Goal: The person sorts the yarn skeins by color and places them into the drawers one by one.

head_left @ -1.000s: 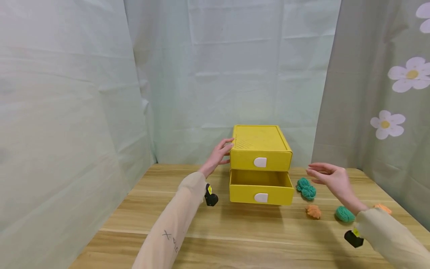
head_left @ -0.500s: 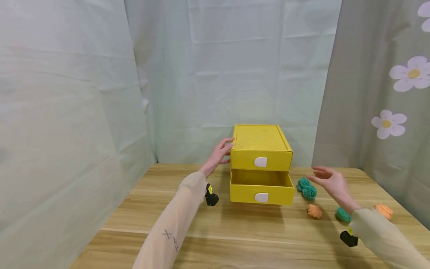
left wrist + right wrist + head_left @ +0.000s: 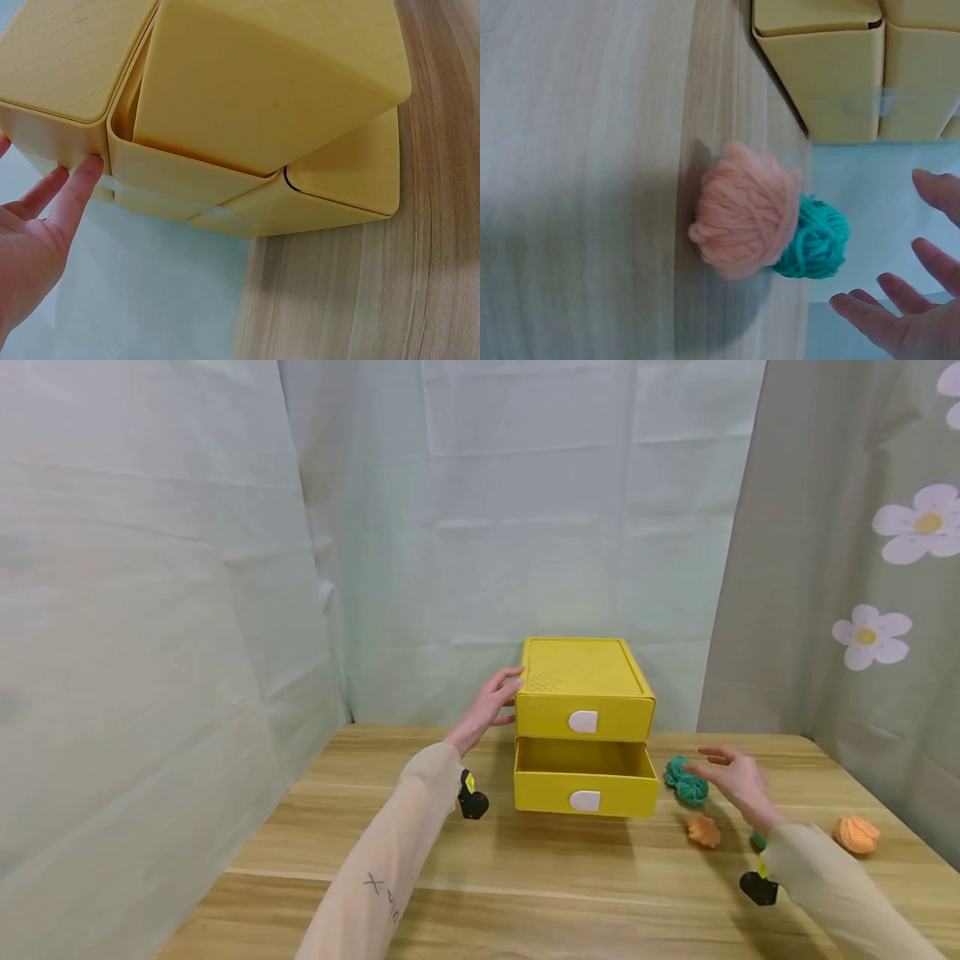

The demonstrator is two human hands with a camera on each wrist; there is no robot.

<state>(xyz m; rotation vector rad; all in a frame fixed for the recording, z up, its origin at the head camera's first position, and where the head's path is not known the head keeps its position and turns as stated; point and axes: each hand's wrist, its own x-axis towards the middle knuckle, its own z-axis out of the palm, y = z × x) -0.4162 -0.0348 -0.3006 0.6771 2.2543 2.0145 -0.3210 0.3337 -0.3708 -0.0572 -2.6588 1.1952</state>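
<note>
Left hand (image 3: 487, 710): positioned at 9 o'clock of the yellow drawer unit (image 3: 585, 667). Fingers extended and parted, not curled; fingertips touch the unit's side panel near the top edge. Nothing is gripped.

Drawer unit: stands upright on the wooden surface (image 3: 562, 893). The upper drawer (image 3: 543, 718) sits flush; the lower drawer (image 3: 543, 793), at 6 o'clock of it, stands out from the housing. Expected handling: stiff, fairly light moulded plastic, smooth, liable to slide if pushed. Brace at the side panels; work the lower drawer by its white pull (image 3: 585, 800).

Teal yarn (image 3: 692, 792): lies in two touching lumps at 4 o'clock of the unit, near it. A peach yarn ball (image 3: 703, 832) lies just beside, at 5 o'clock of the teal. Expected handling: very light, soft, compressible, not slippery, not fragile. Take hold across the widest part with light pressure; loose strands may snag.

Right hand (image 3: 738, 781): at 3 o'clock of the teal yarn. Fingers spread and slightly bent, with a wide gap to the thumb; the right wrist view shows them apart from the yarn, holding nothing.

Second peach ball (image 3: 857, 834): at 4 o'clock of the right hand, beyond the sleeve (image 3: 817, 868).
</note>
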